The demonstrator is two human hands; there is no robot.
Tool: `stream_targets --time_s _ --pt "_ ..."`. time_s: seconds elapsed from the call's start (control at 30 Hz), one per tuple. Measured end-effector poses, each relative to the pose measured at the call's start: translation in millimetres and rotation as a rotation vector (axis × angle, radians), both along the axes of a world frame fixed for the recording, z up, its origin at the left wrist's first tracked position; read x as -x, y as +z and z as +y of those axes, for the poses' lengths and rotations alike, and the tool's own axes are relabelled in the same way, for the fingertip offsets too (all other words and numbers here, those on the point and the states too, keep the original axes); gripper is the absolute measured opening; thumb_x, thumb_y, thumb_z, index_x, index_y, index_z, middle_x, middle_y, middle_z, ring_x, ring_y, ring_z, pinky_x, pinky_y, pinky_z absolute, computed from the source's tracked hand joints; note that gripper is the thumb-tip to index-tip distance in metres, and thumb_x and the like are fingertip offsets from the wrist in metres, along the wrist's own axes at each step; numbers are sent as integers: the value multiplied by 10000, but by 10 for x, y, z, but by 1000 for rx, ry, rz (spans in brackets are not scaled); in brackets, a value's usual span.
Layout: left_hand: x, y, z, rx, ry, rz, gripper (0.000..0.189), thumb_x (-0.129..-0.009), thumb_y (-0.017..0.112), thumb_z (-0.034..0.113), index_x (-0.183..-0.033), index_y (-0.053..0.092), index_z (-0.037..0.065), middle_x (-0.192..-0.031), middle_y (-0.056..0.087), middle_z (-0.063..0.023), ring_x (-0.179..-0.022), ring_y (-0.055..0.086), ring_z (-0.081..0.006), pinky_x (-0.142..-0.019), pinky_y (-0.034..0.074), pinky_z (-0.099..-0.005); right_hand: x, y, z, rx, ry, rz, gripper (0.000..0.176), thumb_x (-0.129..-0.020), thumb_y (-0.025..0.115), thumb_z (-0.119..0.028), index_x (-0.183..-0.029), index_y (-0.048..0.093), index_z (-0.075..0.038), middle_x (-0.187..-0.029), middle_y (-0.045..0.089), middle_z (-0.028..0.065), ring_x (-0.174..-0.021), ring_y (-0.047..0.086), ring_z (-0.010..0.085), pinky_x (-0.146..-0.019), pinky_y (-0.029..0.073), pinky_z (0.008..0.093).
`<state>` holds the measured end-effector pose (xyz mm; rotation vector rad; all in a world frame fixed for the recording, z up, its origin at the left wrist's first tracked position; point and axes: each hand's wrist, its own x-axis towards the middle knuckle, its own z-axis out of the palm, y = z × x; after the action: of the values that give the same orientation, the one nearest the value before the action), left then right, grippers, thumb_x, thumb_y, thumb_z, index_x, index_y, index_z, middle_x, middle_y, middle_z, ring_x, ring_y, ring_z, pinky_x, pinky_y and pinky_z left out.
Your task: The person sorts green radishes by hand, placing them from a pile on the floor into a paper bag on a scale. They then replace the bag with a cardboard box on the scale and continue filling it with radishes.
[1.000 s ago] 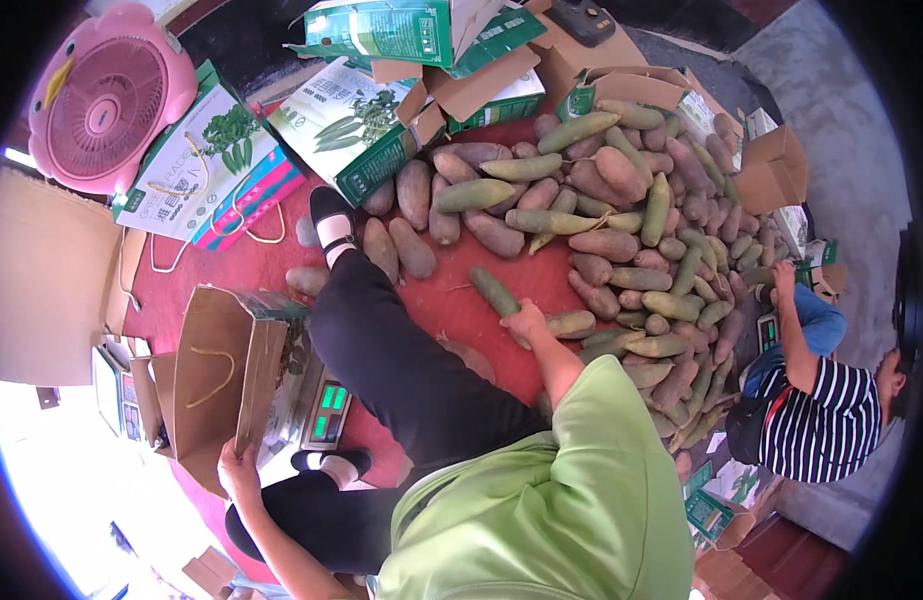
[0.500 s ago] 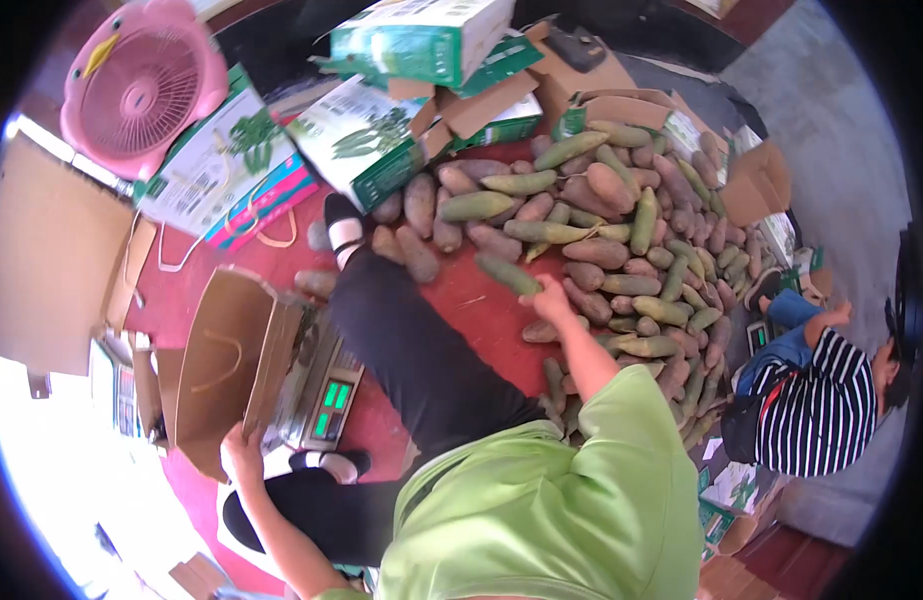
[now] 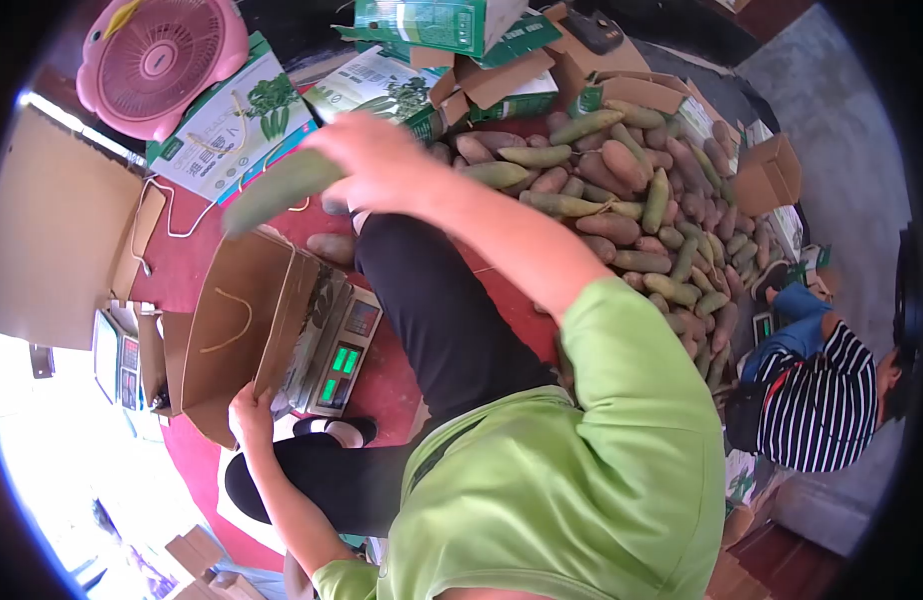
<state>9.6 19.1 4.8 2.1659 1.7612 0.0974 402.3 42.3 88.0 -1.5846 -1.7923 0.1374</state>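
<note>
My right hand [image 3: 377,165], slightly smeared by motion, grips a long green radish [image 3: 285,190] at one end. The radish is in the air, above and beyond the open cardboard box [image 3: 244,310]. My left hand [image 3: 250,415] pinches the near edge of that box, which has a rope handle on its flap. The box rests on a digital scale [image 3: 340,365] with lit green numbers. What lies inside the box is hidden by its walls. A big heap of green and reddish radishes [image 3: 642,215] covers the floor to the right.
A pink fan [image 3: 162,60] stands at the upper left beside a printed carton [image 3: 232,125]. More green cartons [image 3: 422,25] are stacked at the back. A second scale [image 3: 117,360] is at the left. A person in a striped shirt [image 3: 817,405] sits at the right.
My right hand has swung from the heap up and left, carrying the green radish toward the box. My left hand stays on the box edge. The whole view has shifted slightly.
</note>
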Motion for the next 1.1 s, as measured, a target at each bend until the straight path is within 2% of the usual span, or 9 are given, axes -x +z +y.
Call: stream_targets --time_s 0.13,0.3,0.43,0.5,0.67,0.77,0.87,0.97,1.1 --pt "56 -66 6 32 3 19 154 -773 638 159 -889 663 60 -769 627 -188 -744 615 -360 -662 465 -423 902 32 413 237 166 -231 339 -654 671 -153 -988 643 -105 -988 598 116 -958 594 297 -765 505 429" --pt "76 -109 -12 46 3 22 163 -787 635 174 -911 672 74 -806 639 -177 -787 618 -370 -688 471 -440 1784 -368 594 275 308 -271 276 -675 686 -196 -929 683 -89 -1023 628 97 -1010 585 252 -803 474 406" --pt "122 -159 13 43 -24 49 167 -795 632 179 -922 675 79 -848 642 -176 -810 613 -375 -700 473 -444 2223 -614 614 374 367 -361 264 -688 680 -202 -931 705 -101 -1021 630 76 -1011 578 231 -805 458 393" --pt "141 -200 10 24 -51 47 171 -800 625 174 -935 671 79 -876 637 -176 -822 608 -377 -701 472 -447 2453 -823 649 393 350 -387 298 -721 688 -234 -1007 710 -152 -1061 650 27 -1040 581 218 -815 449 434" --pt "161 -210 29 16 -74 4 154 -808 610 160 -926 662 77 -876 631 -175 -810 603 -379 -701 470 -453 2735 -1082 638 482 433 -352 199 -729 665 -192 -910 716 -129 -975 662 26 -1000 567 193 -779 436 433" --pt "150 -220 41 8 -65 19 141 -805 618 165 -902 660 72 -864 630 -172 -800 601 -378 -693 468 -443 2720 -1103 610 535 464 -273 189 -740 654 -170 -913 715 -125 -989 686 30 -1008 595 211 -784 447 438" --pt "104 -172 37 27 -24 -31 152 -799 642 193 -888 661 72 -830 629 -161 -789 601 -374 -678 461 -429 2412 -692 617 589 537 -175 222 -749 605 -139 -941 704 -88 -1013 691 78 -987 650 261 -761 511 429" --pt "89 -165 49 34 -28 15 153 -805 642 199 -892 662 75 -834 631 -161 -792 606 -369 -679 464 -429 1894 -360 690 462 614 -45 296 -742 600 -193 -1019 690 -140 -1000 683 90 -951 643 277 -795 516 422" --pt "47 -111 49 39 -30 24 163 -803 647 208 -900 663 78 -853 638 -156 -809 614 -356 -694 469 -418 733 -181 644 174 498 293 355 -771 635 -223 -1094 655 -79 -983 682 128 -906 654 263 -782 510 378"
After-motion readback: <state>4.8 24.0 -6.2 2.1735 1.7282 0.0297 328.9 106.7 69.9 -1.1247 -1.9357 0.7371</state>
